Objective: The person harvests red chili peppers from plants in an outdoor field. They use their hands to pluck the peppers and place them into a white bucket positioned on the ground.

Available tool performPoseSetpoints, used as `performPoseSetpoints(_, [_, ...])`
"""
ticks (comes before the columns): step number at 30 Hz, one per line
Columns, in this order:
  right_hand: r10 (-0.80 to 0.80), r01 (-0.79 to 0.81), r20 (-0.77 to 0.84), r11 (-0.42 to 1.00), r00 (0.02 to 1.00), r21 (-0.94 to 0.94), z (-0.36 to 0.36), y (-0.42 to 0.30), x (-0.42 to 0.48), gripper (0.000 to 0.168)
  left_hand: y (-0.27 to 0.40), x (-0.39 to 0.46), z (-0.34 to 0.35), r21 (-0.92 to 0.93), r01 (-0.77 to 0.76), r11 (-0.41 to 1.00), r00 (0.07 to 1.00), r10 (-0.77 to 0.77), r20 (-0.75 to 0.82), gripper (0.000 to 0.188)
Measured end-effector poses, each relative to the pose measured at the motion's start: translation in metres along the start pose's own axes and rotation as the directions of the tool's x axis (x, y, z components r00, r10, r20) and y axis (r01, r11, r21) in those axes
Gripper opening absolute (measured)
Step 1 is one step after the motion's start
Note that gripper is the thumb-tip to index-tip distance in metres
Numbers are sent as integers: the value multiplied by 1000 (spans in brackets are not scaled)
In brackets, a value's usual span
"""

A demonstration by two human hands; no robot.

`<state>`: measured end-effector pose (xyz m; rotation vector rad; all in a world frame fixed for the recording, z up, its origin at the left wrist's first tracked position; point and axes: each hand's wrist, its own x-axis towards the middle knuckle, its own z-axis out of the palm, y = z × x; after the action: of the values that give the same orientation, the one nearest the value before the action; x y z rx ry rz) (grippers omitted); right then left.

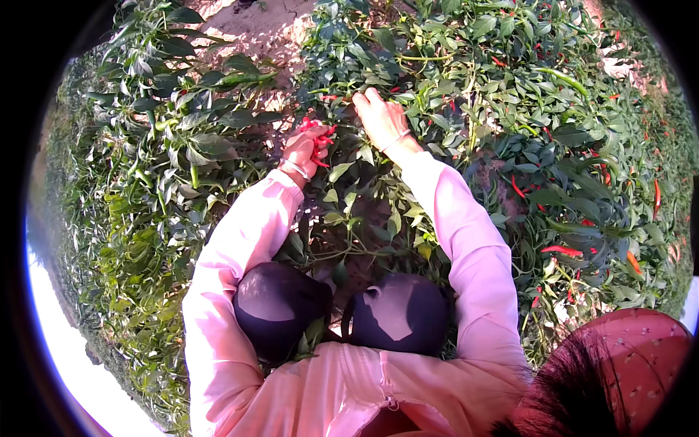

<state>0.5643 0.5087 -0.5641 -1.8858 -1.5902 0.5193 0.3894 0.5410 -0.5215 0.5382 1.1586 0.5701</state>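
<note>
A bunch of small red chili peppers (321, 145) is gripped in my left hand (299, 149), their tips sticking out between the fingers. Ahead and to the right of it, my right hand (380, 117) reaches into a leafy chili plant (349, 60) with its fingers curled down. The back of that hand hides whatever is under the fingertips. Just left of those fingertips a red chili (329, 98) shows among the leaves, and another red chili (395, 89) hangs to their right.
My dark-clad knees (401, 311) are bent close to the stems. Green chilies (246, 78) hang on plants at left; more red chilies (562, 251) dot the plants at right. Bare soil (251, 33) lies ahead. Flowered red cloth (636, 349) with dark hair fills the lower right.
</note>
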Motion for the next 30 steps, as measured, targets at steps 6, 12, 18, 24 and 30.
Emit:
performPoseSetpoints(6, [-72,79,55,986,996,-147,-6,-13,-3,22,1,16,5,33,-141,989,989,140,49,11])
performPoseSetpoints(12, [-226,238,74,916,971,-323,-13,-15,-6,13,-2,26,13,93,-203,975,979,201,28,12])
performPoseSetpoints(18, [-283,306,120,842,952,-444,-8,-7,-4,9,-5,30,23,610,-420,672,878,470,87,21])
performPoseSetpoints(24, [-234,211,-30,920,972,-329,-20,-19,-9,8,3,23,22,814,-478,331,772,600,210,22])
performPoseSetpoints(30, [-31,23,17,935,999,354,-42,-2,-6,18,27,-6,48,384,-584,715,807,563,180,16])
